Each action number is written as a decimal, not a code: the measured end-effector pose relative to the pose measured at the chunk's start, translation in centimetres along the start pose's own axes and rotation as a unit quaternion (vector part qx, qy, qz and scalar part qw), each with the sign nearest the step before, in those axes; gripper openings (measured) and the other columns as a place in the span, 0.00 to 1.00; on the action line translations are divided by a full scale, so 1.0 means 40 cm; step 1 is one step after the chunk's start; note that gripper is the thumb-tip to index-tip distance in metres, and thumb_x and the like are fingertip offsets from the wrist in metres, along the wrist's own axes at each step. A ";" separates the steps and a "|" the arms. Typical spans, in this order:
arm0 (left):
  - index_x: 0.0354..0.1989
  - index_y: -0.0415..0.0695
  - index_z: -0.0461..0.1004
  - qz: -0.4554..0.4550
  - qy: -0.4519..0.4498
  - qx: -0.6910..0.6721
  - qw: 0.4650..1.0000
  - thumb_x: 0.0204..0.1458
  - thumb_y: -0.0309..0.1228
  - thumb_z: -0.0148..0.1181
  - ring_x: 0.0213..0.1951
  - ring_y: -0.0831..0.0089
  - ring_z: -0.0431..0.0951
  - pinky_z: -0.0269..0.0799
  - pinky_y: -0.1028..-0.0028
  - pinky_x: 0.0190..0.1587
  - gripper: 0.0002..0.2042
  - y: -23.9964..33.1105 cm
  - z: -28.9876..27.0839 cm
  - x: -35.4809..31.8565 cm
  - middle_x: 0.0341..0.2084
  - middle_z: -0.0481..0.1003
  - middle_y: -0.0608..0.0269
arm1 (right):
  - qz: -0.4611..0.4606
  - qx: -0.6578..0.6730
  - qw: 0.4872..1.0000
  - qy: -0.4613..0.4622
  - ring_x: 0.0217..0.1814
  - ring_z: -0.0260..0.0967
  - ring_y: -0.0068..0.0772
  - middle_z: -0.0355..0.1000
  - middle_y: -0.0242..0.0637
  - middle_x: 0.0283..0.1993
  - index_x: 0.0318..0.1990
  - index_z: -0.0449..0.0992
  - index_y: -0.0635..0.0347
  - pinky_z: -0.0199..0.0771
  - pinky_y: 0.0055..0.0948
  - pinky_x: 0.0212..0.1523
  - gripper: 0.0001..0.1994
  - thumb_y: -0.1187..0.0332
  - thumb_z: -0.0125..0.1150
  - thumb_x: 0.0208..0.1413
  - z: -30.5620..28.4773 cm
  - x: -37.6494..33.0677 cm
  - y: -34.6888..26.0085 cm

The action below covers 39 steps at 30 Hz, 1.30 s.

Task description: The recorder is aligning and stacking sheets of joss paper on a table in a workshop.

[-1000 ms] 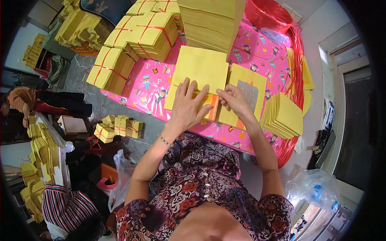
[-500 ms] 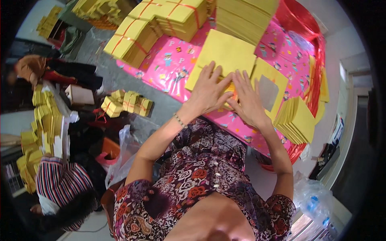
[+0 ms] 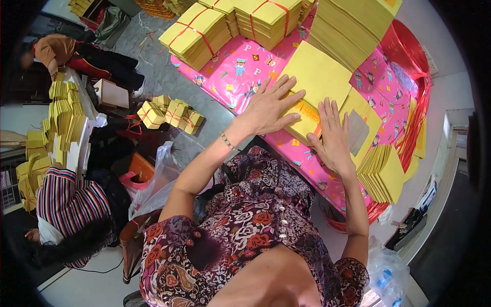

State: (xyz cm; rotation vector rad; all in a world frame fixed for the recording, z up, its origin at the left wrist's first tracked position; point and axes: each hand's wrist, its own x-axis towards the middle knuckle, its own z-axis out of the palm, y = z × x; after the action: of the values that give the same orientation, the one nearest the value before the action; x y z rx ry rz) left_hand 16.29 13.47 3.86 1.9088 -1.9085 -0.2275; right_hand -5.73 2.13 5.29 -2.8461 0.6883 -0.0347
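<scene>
A: Bright, even daylight; only soft shadows beneath the left hand [image 3: 268, 108] and right hand [image 3: 335, 138].

B: Mild glare on the red plastic [image 3: 409, 53]. Fisheye bends straight edges, corners go black, and the rim is slightly soft.

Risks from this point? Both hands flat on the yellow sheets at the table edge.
1. The folded yellow sheet under the left hand and right hand lies close to the table edge; it might slide off.
2. The fanned yellow stack overhangs the same edge and could spill if bumped.
3. The tall loose pile right behind looks easy to knock.
</scene>
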 end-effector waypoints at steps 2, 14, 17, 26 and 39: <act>0.71 0.54 0.60 -0.001 -0.001 -0.018 1.000 0.62 0.52 0.48 0.73 0.50 0.48 0.42 0.46 0.72 0.30 -0.011 0.006 -0.001 0.71 0.53 0.48 | -0.001 0.004 1.000 0.000 0.82 0.29 0.45 0.39 0.47 0.79 0.74 0.45 0.62 0.26 0.57 0.76 0.42 0.41 0.45 0.64 -0.001 -0.001 0.000; 0.71 0.54 0.59 -0.007 -0.007 -0.037 0.999 0.64 0.51 0.47 0.74 0.51 0.46 0.43 0.44 0.71 0.29 -0.004 0.022 0.003 0.72 0.51 0.48 | 0.008 0.038 0.999 0.007 0.82 0.29 0.46 0.40 0.47 0.79 0.74 0.47 0.61 0.28 0.56 0.76 0.38 0.47 0.49 0.65 -0.001 -0.009 0.020; 0.72 0.55 0.58 0.000 -0.009 -0.018 1.000 0.64 0.52 0.47 0.74 0.51 0.46 0.43 0.42 0.71 0.30 -0.005 0.019 0.003 0.72 0.51 0.49 | 0.024 0.167 0.976 0.138 0.79 0.43 0.50 0.48 0.51 0.76 0.72 0.52 0.63 0.43 0.47 0.75 0.31 0.60 0.51 0.67 0.013 -0.005 0.043; 0.68 0.55 0.64 0.005 0.000 -0.032 0.999 0.63 0.51 0.49 0.71 0.52 0.53 0.46 0.45 0.70 0.26 -0.016 0.017 0.027 0.70 0.55 0.50 | 0.226 0.456 0.843 0.174 0.36 0.72 0.19 0.76 0.32 0.32 0.59 0.68 0.66 0.71 0.21 0.39 0.21 0.66 0.61 0.62 0.034 0.055 0.160; 0.69 0.31 0.55 -0.241 0.148 -0.474 0.834 0.59 0.43 0.61 0.51 0.71 0.74 0.73 0.74 0.49 0.37 -0.112 -0.016 0.073 0.52 0.73 0.50 | 0.103 0.534 0.793 0.274 0.38 0.70 0.18 0.72 0.33 0.38 0.59 0.64 0.68 0.71 0.18 0.40 0.18 0.76 0.56 0.63 -0.086 0.095 -0.013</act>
State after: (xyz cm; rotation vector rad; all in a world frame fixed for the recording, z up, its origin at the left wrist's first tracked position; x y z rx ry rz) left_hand 20.76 10.53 3.14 1.5146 -0.7862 -0.8031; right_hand -2.37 0.15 8.67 -1.6237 0.7326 -0.9236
